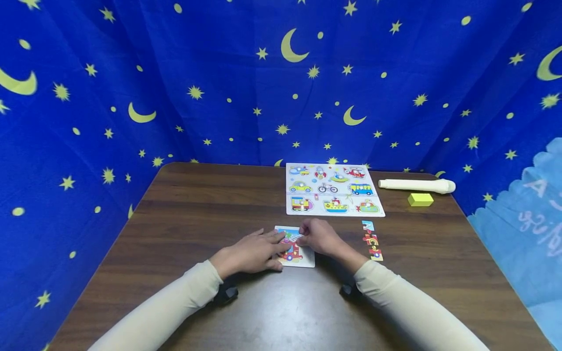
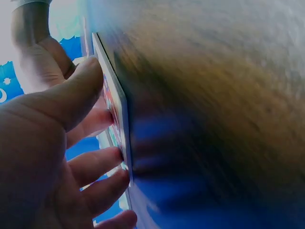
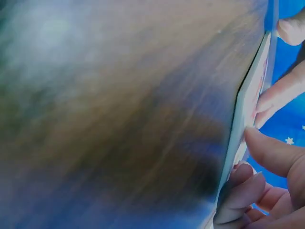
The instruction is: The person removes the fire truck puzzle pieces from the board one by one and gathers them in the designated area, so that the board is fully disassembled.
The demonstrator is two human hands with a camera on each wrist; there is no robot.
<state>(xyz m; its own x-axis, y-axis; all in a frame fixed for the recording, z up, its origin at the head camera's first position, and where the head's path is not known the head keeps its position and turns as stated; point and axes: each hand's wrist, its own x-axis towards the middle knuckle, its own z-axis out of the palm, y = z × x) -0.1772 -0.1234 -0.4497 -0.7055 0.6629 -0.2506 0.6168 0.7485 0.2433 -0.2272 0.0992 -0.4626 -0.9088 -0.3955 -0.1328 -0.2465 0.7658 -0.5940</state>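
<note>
A small picture puzzle board (image 1: 303,261) with a red vehicle lies flat on the table. Spread fingers of the left hand (image 1: 254,251) rest across its left part; in the left wrist view the left hand (image 2: 62,138) has its thumb and fingertips at the board (image 2: 121,112). At the board's upper right is the right hand (image 1: 322,237), fingers curled. The right wrist view shows the right hand (image 3: 271,181) with its thumb tip touching the board's face (image 3: 245,107) and curled fingers by the edge. Whether a piece is between them is hidden.
Loose puzzle pieces (image 1: 373,241) lie in a column right of the right hand. Behind stands a larger vehicle puzzle board (image 1: 320,197), lying flat. At the back right are a white stick-like object (image 1: 412,185) and a yellow block (image 1: 420,200). A blue starry curtain (image 1: 246,73) surrounds the table.
</note>
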